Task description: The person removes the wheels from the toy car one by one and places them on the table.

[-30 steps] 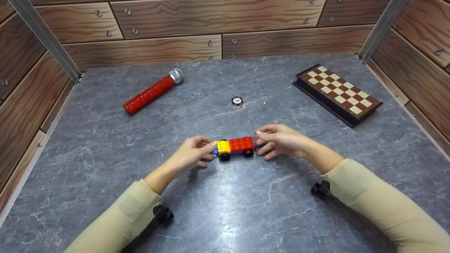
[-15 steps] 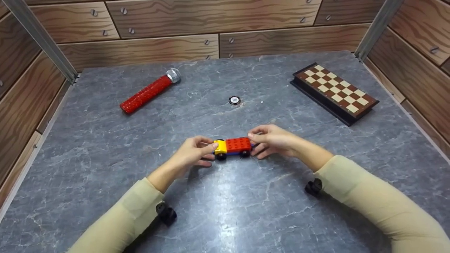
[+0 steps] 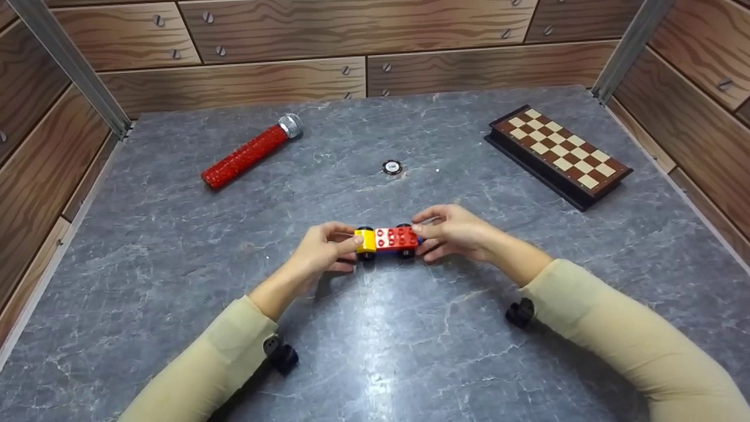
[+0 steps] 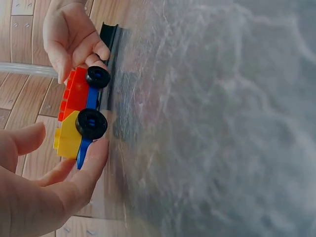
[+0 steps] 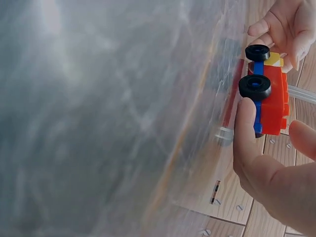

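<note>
A toy truck (image 3: 394, 239) made of building bricks, with a yellow cab, a red studded block, a blue base and black wheels, is between my two hands. My left hand (image 3: 321, 251) holds the cab end, its thumb over the yellow brick in the head view. At the red end, my right hand (image 3: 460, 235) holds the back, with the thumb at the block's corner. In the left wrist view, the fingers (image 4: 94, 165) lie against the blue base under the cab. The right wrist view shows the index finger (image 5: 245, 123) along the base by a wheel.
Beyond the truck lies a black-and-white poker chip (image 3: 392, 167). A red glittery microphone (image 3: 249, 153) rests at the back left, and a folded chessboard box (image 3: 559, 155) at the back right. Wood-patterned walls (image 3: 275, 82) enclose the grey marbled table (image 3: 176, 246).
My right hand has moved left onto the truck's red end. The truck has tilted a little, so its far wheels show more. The left hand has stayed at the cab.
</note>
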`<action>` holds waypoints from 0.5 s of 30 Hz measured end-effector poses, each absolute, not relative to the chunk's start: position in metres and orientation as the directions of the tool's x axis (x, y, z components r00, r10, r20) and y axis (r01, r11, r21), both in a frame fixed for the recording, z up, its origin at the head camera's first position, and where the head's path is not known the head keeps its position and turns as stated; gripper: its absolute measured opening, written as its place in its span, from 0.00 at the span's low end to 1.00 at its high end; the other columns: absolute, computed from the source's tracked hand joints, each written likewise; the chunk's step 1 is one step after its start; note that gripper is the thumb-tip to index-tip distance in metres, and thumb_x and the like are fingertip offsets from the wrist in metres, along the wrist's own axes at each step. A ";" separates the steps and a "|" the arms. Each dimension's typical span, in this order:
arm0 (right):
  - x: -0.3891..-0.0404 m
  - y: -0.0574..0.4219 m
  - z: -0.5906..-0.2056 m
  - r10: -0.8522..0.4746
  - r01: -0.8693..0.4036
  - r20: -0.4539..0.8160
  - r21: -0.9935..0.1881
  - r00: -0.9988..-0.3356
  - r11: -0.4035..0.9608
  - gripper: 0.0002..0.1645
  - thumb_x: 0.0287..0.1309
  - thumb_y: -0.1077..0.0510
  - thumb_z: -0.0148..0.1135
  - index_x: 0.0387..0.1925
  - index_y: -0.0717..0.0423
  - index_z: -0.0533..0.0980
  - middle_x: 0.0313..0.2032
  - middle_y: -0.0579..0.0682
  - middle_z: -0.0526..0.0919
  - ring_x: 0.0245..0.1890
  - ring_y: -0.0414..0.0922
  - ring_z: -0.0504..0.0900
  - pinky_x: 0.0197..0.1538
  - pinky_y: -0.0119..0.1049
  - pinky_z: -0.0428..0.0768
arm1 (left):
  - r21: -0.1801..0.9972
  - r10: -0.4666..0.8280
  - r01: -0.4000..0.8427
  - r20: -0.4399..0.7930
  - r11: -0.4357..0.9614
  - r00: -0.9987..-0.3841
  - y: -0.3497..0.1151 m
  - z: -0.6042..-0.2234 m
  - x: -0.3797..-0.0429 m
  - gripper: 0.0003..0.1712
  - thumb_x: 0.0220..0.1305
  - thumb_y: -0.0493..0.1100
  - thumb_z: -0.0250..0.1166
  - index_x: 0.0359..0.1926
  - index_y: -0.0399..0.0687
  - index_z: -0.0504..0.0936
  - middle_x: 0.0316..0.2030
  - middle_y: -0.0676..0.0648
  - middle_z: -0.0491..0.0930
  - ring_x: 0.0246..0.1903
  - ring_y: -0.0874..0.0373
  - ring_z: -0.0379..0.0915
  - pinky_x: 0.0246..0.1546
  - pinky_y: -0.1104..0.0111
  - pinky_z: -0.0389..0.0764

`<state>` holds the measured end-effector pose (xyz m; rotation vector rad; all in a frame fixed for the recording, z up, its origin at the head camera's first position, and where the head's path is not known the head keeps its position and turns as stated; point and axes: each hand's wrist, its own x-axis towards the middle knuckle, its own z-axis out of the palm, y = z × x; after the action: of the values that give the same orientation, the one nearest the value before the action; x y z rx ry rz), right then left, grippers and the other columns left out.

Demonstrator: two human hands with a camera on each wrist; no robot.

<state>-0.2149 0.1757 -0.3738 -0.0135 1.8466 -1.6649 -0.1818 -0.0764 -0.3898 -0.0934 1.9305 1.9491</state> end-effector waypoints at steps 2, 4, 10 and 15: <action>-0.215 0.175 -0.372 -0.410 0.398 -0.436 -0.900 -0.801 0.179 0.32 0.61 0.60 0.59 0.61 0.69 0.59 0.44 0.61 0.76 0.36 0.53 0.82 0.40 0.44 0.81 | 0.953 0.224 -0.302 -0.299 0.023 -0.928 -0.077 -0.388 -0.182 0.22 0.60 0.37 0.63 0.53 0.33 0.71 0.46 0.37 0.74 0.37 0.47 0.76 0.39 0.57 0.81; -0.214 0.175 -0.371 -0.411 0.391 -0.422 -0.906 -0.808 0.163 0.31 0.60 0.61 0.59 0.61 0.69 0.60 0.44 0.60 0.76 0.36 0.53 0.82 0.41 0.44 0.81 | 0.962 0.217 -0.272 -0.269 0.018 -0.938 -0.078 -0.386 -0.182 0.21 0.60 0.36 0.63 0.53 0.33 0.72 0.46 0.37 0.74 0.37 0.46 0.76 0.38 0.56 0.81; -0.214 0.176 -0.363 -0.412 0.367 -0.380 -0.923 -0.828 0.114 0.31 0.58 0.61 0.61 0.59 0.69 0.62 0.46 0.61 0.76 0.36 0.53 0.81 0.41 0.44 0.81 | 0.979 0.202 -0.204 -0.203 0.012 -0.958 -0.080 -0.379 -0.184 0.19 0.59 0.35 0.64 0.52 0.34 0.74 0.46 0.37 0.74 0.37 0.46 0.77 0.37 0.56 0.81; -0.214 0.176 -0.361 -0.419 0.354 -0.360 -0.930 -0.834 0.095 0.31 0.57 0.61 0.62 0.59 0.69 0.63 0.47 0.62 0.74 0.37 0.54 0.81 0.42 0.44 0.81 | 0.985 0.185 -0.170 -0.171 0.024 -0.968 -0.080 -0.375 -0.184 0.19 0.59 0.35 0.64 0.51 0.35 0.76 0.47 0.38 0.74 0.38 0.43 0.77 0.35 0.57 0.82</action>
<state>-0.2144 0.1755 -0.3609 -0.0634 1.8209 -1.7962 -0.1837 -0.0800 -0.3748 0.0155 2.0498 2.0334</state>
